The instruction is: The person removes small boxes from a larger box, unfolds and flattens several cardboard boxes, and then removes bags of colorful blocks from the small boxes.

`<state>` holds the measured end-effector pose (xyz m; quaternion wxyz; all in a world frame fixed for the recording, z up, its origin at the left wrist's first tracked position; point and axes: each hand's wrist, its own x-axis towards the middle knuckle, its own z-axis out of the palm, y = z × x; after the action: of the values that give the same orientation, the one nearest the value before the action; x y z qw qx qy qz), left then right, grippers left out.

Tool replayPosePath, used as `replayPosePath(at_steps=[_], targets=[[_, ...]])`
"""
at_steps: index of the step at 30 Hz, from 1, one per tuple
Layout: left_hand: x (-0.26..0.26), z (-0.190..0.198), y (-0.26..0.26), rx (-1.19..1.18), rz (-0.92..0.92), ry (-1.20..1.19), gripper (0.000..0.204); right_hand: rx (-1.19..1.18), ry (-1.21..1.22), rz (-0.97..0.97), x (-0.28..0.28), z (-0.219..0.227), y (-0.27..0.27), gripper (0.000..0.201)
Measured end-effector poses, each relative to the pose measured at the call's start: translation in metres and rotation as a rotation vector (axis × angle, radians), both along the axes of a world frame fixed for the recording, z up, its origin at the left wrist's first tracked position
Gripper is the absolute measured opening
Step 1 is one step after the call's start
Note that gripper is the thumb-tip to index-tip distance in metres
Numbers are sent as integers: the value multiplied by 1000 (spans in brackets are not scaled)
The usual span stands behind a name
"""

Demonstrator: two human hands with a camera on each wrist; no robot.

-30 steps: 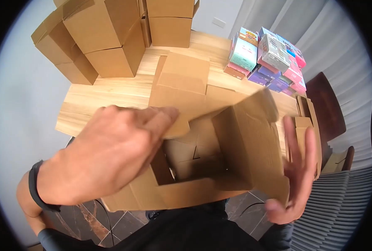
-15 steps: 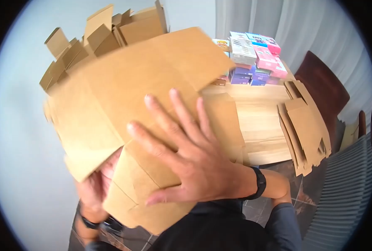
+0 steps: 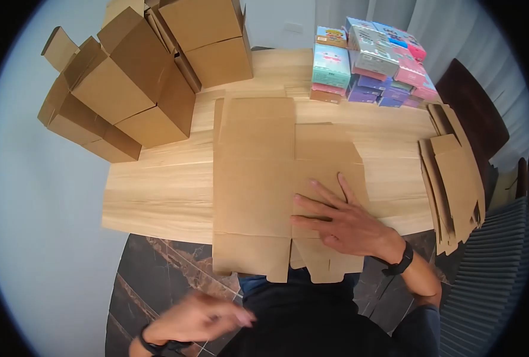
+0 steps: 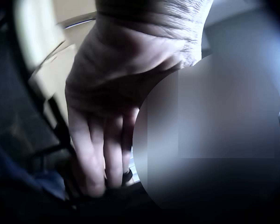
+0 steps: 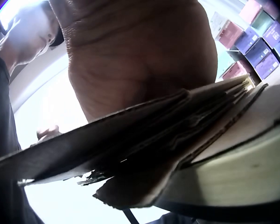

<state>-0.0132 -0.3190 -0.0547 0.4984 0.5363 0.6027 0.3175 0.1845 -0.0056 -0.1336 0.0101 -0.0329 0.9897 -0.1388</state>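
Observation:
Flattened cardboard boxes (image 3: pixel 252 184) lie on the table in the head view, with their flaps hanging past its front edge. My right hand (image 3: pixel 351 229) rests on their right part, palm down, fingers spread. Several thin layers of cardboard (image 5: pixel 130 126) show under that palm in the right wrist view. My left hand (image 3: pixel 202 318), blurred, is low in front of my body, apart from the cardboard and holding nothing. Its fingers (image 4: pixel 113 154) hang loosely in the left wrist view, where a blurred patch covers the right side.
Tall open cardboard boxes (image 3: pixel 139 101) stand at the table's back left. Stacked colourful small boxes (image 3: pixel 371 65) sit at the back right. More flattened cardboard (image 3: pixel 455 178) leans over the right edge, near a dark red chair (image 3: pixel 473 107). A wall (image 3: pixel 44 196) borders the left.
The open box between my hands became a tilted, folded piece under my right palm, and flat cardboard now lies on the table. My left hand has let go and dropped back toward my body.

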Motion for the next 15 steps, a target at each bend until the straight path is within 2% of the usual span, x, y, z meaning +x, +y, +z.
replayPosePath(at_steps=[1,2,3,4,5,6,7,9,10,12,14,15], targets=[[-11,15,7,92,259,138,30,-11,-5,3,-4,-2,2,60],[-32,21,28,80,352,369,39,4,18,6,-5,-5,4,65],[-49,6,50,250,414,607,55,23,42,3,-5,-6,6,70],[-63,-8,75,175,518,562,62,23,37,-7,-6,-2,-1,70],[-73,-25,94,103,620,515,71,39,95,-337,-9,7,-14,73],[-84,-47,106,112,614,509,71,60,158,-664,-9,11,-20,77],[-96,-72,117,114,633,414,76,69,158,-671,-3,9,-22,77],[-105,-102,134,118,655,312,80,-65,265,-866,7,2,-20,80],[-100,-113,139,215,667,242,81,-63,264,-869,4,-2,-14,80],[-90,-115,145,301,651,181,81,-407,300,-826,-5,-14,-3,81],[-82,-100,146,284,773,-26,83,-420,338,-825,-18,-15,19,80],[-89,-106,145,288,776,-20,87,-482,302,-810,-24,-9,28,80]])
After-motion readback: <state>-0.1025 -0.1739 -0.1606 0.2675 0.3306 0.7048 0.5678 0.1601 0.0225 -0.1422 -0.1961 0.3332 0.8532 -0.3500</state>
